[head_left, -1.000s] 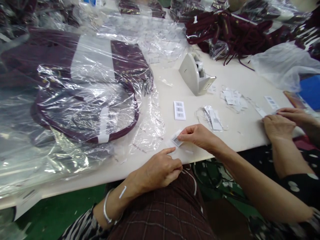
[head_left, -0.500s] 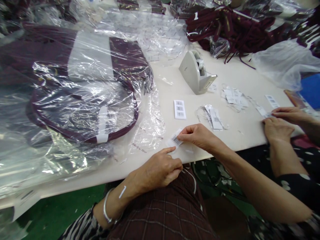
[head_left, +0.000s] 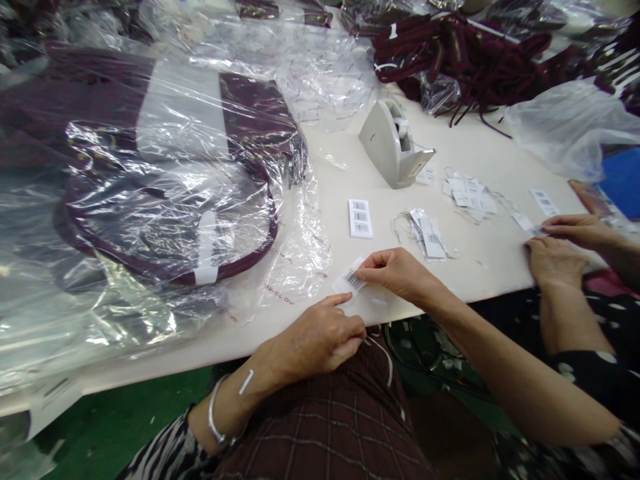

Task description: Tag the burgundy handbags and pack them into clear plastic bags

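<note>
Right hand: the right hand (head_left: 397, 272) pinches a small barcode sticker (head_left: 353, 280) between thumb and fingertips, low over the white table (head_left: 480, 260) near its front edge.
Left hand: the left hand (head_left: 317, 339) lies at the table edge with its index finger stretched out, the tip pressing down just beside the sticker; the other fingers are curled in, and whether it touches the sticker itself is hard to tell.
Sticker: white with black bars, tilted, its lower edge close to the tabletop, between the two hands.
Label sheet: a strip of barcode labels (head_left: 360, 218) lies flat on the table beyond the right hand.
Tags: a loose bunch of hang tags (head_left: 427, 233) sits to the right of the strip, with another scatter of tags (head_left: 467, 192) farther back.
Tape dispenser: a grey tape dispenser (head_left: 390, 145) stands behind the strip.
Bagged goods: a maroon bag in clear plastic wrap (head_left: 165, 187) covers the left of the table.
Neighbour: a co-worker's hands (head_left: 560, 250) rest on the table at the right edge, over small labels.
</note>
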`<state>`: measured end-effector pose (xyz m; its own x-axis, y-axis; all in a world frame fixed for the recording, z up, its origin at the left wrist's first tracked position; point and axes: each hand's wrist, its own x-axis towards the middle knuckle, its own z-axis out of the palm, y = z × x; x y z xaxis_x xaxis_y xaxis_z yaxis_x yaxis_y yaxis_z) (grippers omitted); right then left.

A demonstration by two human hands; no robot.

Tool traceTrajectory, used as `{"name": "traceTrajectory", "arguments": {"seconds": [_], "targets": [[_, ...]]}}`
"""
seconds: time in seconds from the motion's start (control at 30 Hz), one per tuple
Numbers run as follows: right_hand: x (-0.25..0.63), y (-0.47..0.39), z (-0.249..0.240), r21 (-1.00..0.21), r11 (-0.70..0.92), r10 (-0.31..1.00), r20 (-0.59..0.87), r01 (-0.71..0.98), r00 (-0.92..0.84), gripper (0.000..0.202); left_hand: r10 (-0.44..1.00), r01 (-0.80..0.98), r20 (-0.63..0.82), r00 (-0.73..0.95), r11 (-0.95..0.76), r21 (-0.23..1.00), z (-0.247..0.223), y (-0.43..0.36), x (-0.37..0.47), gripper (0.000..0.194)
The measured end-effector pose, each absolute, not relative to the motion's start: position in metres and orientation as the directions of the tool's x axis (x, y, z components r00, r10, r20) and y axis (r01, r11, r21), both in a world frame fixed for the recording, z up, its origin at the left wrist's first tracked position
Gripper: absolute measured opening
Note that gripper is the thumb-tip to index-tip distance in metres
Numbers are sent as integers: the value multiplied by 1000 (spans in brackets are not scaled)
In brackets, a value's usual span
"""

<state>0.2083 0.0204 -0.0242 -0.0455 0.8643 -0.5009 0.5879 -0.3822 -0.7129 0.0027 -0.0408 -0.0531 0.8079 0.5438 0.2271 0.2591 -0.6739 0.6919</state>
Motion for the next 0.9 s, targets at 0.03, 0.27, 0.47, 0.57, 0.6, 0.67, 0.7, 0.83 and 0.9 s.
{"name": "traceTrajectory", "arguments": {"seconds": [0.03, 0.27, 0.47, 0.57, 0.6, 0.67, 0.7, 0.83, 0.9], "targets": [[208, 20, -24, -712, -379, 866, -498, 591, -45, 18, 544, 259, 229, 807, -675, 691, -53, -41, 3, 18], [207, 18, -25, -701, -344, 883, -467, 625, -37, 18, 546, 259, 236, 804, -678, 688, -52, -41, 4, 18], [209, 17, -27, -685, -341, 881, -472, 645, -36, 20, 541, 257, 246, 804, -689, 678, -50, -40, 4, 17], [209, 18, -28, -695, -350, 875, -481, 628, -45, 20, 545, 268, 239, 803, -690, 672, -52, -41, 4, 18], [209, 19, -28, -693, -350, 874, -484, 630, -47, 20, 546, 271, 239, 803, -692, 670, -52, -41, 4, 19], [209, 19, -27, -681, -345, 872, -487, 645, -47, 19, 548, 275, 241, 801, -694, 665, -53, -42, 4, 19], [209, 18, -27, -674, -343, 872, -487, 655, -45, 19, 550, 277, 242, 799, -694, 664, -54, -42, 4, 19], [208, 17, -25, -657, -347, 872, -488, 669, -27, 20, 556, 280, 248, 794, -695, 662, -53, -42, 4, 18], [207, 17, -25, -660, -348, 875, -484, 666, -23, 21, 557, 282, 247, 793, -695, 662, -53, -42, 4, 18]]}}
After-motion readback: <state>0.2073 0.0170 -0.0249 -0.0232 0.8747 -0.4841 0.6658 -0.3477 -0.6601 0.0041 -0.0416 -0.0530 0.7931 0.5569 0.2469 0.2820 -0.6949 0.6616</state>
